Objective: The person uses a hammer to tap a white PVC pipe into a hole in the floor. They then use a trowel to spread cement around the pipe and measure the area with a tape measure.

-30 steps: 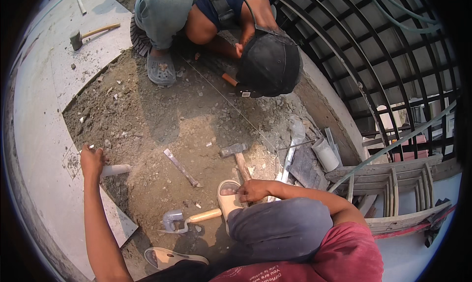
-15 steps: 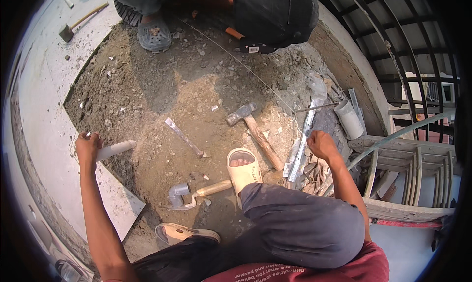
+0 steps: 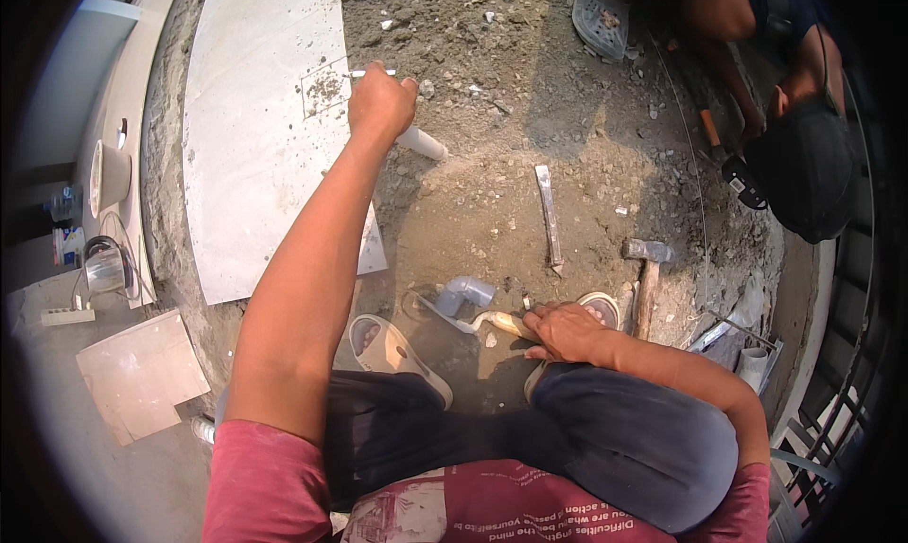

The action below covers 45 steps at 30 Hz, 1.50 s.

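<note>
My left hand [image 3: 381,105] is closed around a thin white stick [image 3: 371,73], possibly a pen, at the edge of a white board [image 3: 270,165]. Just below that hand, a white pipe [image 3: 423,144] pokes out over the dirt. My right hand [image 3: 574,332] is down between my knees, its fingers around the end of a trowel's wooden handle [image 3: 511,325]. A grey pipe elbow [image 3: 463,293] rests against the trowel and partly covers its blade. Further out lie a flat chisel [image 3: 548,217] and a hammer [image 3: 648,253] with a wooden handle.
A co-worker in a dark cap [image 3: 804,169] crouches at the far right, an orange-handled tool [image 3: 709,129] near their hand. A taut string [image 3: 683,108] crosses the rubble. To the left are a cut tile piece [image 3: 142,375], a metal pot [image 3: 106,267] and a power strip [image 3: 68,316].
My view has swung left. My right hand has come from the metal strip at the right to the trowel handle. My left hand stays by the white pipe, reaching further forward.
</note>
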Tool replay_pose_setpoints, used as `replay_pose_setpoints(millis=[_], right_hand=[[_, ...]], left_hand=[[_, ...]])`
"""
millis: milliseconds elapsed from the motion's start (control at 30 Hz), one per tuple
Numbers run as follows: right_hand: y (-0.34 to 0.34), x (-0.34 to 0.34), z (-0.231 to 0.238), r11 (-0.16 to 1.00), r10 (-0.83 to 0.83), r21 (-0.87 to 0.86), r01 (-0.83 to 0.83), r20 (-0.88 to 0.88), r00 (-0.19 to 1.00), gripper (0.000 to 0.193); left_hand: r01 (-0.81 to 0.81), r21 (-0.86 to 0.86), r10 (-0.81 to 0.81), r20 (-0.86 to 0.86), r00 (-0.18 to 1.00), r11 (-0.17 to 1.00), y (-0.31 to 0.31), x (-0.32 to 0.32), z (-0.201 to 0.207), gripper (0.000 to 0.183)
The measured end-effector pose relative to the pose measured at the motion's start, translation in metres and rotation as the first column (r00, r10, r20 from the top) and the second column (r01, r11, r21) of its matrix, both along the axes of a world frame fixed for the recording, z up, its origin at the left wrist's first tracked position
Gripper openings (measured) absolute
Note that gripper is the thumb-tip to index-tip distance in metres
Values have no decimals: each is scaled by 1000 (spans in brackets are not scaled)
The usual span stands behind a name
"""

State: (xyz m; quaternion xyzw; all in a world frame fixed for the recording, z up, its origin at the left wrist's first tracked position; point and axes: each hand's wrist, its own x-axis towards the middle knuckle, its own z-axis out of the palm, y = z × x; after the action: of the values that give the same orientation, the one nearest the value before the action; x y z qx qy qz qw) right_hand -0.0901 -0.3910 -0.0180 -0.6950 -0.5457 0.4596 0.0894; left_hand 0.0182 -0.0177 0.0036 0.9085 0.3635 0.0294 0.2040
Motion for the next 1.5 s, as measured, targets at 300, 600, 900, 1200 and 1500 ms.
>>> replay_pose_setpoints(millis=[300,600,900,1200,1500], right_hand=[[7,3,-40,954,-272,53,295,-259,927,42],[-36,130,82,893,-437,-380,242,-600,670,54],[36,198,29,935,-354,88,344,309,883,40],[46,259,-22,998,-60,49,41,523,850,34],[59,286,32,898,-439,194,394,434,787,38]], left_hand=[[-82,-61,87,70,994,995,1,2,-4,66],[-168,-95,177,94,980,981,-11,2,16,67],[-223,-93,236,169,957,970,-17,6,22,65],[-221,-114,229,63,971,969,-15,10,26,65],[-240,-93,246,52,968,966,-15,8,22,65]])
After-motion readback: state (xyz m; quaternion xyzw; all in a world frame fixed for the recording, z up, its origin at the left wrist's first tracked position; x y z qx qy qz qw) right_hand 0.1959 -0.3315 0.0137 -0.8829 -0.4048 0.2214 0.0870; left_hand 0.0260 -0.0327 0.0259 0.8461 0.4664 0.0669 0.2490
